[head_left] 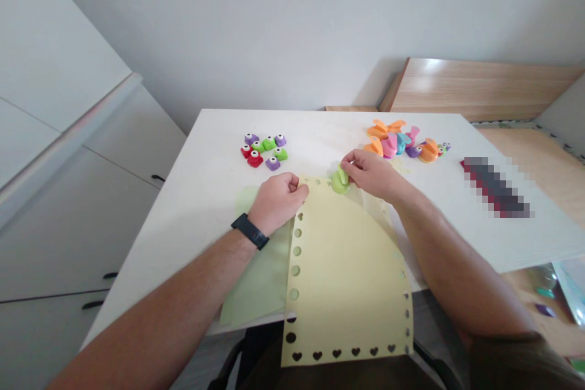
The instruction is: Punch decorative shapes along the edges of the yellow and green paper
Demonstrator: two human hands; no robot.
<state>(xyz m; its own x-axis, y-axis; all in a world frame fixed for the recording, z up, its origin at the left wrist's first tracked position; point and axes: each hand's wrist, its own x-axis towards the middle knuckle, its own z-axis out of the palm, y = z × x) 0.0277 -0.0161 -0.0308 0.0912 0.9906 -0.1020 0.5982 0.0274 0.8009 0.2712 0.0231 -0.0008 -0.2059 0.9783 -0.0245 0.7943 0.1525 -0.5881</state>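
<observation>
A sheet of yellow paper [347, 268] lies over the table's front edge, with shaped holes along its borders: hearts at the bottom, circles up the left side. My left hand [281, 195] pinches its top left corner between thumb and fingers. At the top edge sits a lime green craft punch [340, 179], with the paper's edge at it. My right hand [368, 172] grips this punch by its lever with thumb and fingertips. Whether the lever is pressed down is hard to see. Pale green paper [260, 283] lies under the yellow sheet on the left.
Several small purple, green and red punches [262, 149] cluster at the back left of the white table [196, 195]. Larger orange, pink and blue punches [390, 140] stand at the back right. A blurred dark item [496, 189] lies on the right, near a wooden surface [525, 146].
</observation>
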